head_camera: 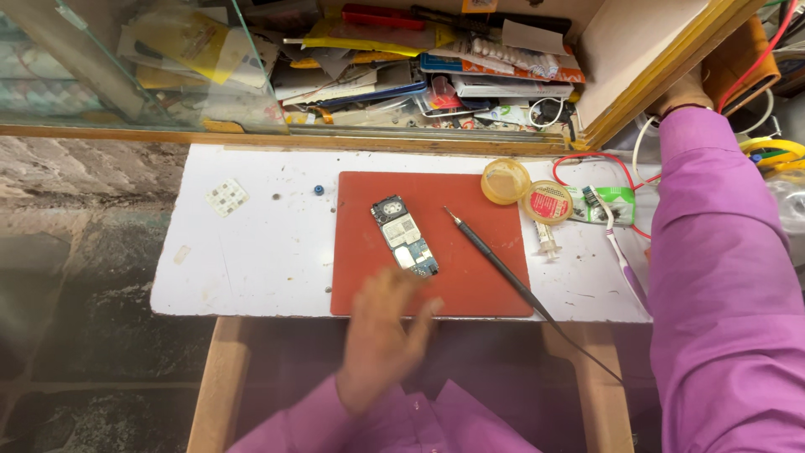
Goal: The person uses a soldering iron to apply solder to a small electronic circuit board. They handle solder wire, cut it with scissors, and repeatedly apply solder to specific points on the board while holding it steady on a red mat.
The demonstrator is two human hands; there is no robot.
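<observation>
Our left hand (381, 335) is blurred, fingers spread apart, holding nothing; it sits at the near edge of the red mat (470, 277), just below the circuit board (404, 236). We can't tell if the fingertips touch the mat. Circuit board lies flat and tilted on the mat, left of centre. Black probe tool (495, 260) lies diagonally across the mat's right half, tip toward the board but apart from it, its thin end running off the white surface (260, 260). Our right hand (683, 92) is up at the back right, against the tilted wooden panel (646, 59); sleeve hides most of it, so we can't tell its grip. Right of the mat: yellow round lid (506, 180), open round tin (547, 201), small syringe (547, 239), toothbrush (616, 243). Small chip square (226, 197) and blue bead (319, 190) sit left of the mat.
</observation>
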